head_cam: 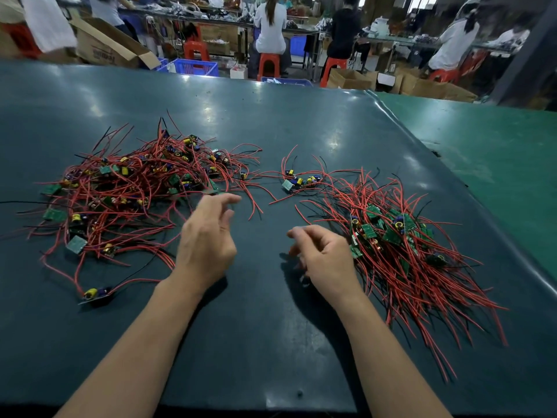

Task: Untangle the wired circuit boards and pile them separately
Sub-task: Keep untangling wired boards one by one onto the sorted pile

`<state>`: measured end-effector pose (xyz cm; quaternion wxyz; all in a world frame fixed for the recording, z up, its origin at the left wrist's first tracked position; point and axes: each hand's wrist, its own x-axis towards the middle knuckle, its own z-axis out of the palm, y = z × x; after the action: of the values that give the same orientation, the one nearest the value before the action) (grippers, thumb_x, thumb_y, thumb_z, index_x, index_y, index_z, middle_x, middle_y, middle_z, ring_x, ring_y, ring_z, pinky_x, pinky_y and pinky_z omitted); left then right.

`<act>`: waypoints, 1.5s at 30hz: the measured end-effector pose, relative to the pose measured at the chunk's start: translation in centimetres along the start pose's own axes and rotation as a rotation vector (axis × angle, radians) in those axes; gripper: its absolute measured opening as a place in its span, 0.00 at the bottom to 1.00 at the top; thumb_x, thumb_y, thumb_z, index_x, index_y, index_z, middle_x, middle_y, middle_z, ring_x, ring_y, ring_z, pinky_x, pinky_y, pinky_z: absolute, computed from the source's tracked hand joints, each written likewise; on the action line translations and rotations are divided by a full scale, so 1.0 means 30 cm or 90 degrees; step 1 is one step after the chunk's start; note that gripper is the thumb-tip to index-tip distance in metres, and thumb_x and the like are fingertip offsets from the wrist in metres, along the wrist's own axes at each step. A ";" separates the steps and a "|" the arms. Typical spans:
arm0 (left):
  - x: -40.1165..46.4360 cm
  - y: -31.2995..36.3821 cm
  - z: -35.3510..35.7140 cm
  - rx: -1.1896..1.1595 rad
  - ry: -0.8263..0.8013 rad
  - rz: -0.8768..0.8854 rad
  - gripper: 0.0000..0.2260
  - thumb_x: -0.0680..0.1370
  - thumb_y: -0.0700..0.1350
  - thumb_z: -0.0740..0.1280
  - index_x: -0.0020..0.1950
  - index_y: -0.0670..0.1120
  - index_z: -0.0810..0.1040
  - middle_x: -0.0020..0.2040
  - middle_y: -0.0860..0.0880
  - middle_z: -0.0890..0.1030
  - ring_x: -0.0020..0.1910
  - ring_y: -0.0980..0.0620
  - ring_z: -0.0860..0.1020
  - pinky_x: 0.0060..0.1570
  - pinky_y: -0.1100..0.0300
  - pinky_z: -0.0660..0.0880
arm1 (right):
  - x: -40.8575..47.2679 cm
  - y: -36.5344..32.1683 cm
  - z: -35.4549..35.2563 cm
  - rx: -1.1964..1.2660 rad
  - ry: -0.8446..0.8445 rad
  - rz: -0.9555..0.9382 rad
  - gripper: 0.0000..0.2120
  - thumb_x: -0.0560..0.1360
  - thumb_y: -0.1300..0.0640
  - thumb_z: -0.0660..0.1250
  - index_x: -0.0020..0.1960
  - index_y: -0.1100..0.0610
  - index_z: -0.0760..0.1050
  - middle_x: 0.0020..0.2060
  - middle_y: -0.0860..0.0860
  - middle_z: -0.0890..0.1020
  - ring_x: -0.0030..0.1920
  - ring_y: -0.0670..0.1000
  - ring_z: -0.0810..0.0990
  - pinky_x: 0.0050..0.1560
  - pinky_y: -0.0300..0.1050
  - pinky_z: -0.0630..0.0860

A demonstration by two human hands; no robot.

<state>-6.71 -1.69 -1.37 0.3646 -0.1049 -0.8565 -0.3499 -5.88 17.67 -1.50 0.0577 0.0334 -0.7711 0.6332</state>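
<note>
The left hand (208, 236) hovers with loosely curled, empty fingers just short of the tangled heap (132, 188) of small green boards and red and black wires at left; the right hand (324, 256), fingers curled, seems to hold nothing, though its fingertips are blurred. Just right of it lies the sorted pile (401, 245), boards bunched at its far end, wires fanning toward the near right. Between the piles, a small cluster (298, 181) rests apart on the dark table (271, 342); seated workers (271, 25) fill the background.
</note>
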 end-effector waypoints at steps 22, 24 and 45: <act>-0.060 0.123 0.095 -0.137 -0.201 -0.064 0.20 0.80 0.54 0.59 0.63 0.42 0.78 0.55 0.49 0.83 0.52 0.52 0.81 0.55 0.55 0.76 | 0.003 -0.059 -0.022 0.459 0.019 0.053 0.10 0.81 0.60 0.60 0.48 0.61 0.80 0.35 0.54 0.84 0.35 0.51 0.83 0.32 0.39 0.77; -0.046 0.116 0.085 -0.238 -0.114 -0.164 0.16 0.81 0.53 0.61 0.53 0.45 0.83 0.46 0.52 0.85 0.41 0.57 0.81 0.45 0.57 0.78 | -0.004 -0.061 -0.022 0.441 -0.008 0.057 0.11 0.80 0.60 0.60 0.46 0.60 0.80 0.34 0.54 0.83 0.35 0.51 0.81 0.32 0.39 0.76; -0.016 0.081 0.083 -0.680 -0.119 -0.427 0.18 0.66 0.45 0.75 0.51 0.40 0.75 0.34 0.47 0.83 0.28 0.53 0.79 0.33 0.64 0.77 | -0.023 -0.019 0.042 0.141 -0.034 -0.040 0.10 0.76 0.65 0.69 0.50 0.51 0.80 0.35 0.53 0.84 0.31 0.49 0.81 0.29 0.43 0.77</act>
<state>-6.69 1.81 -1.66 0.0565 -0.0288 -0.5784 -0.8133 -5.19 16.30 -1.28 0.0530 0.0803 -0.6965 0.7111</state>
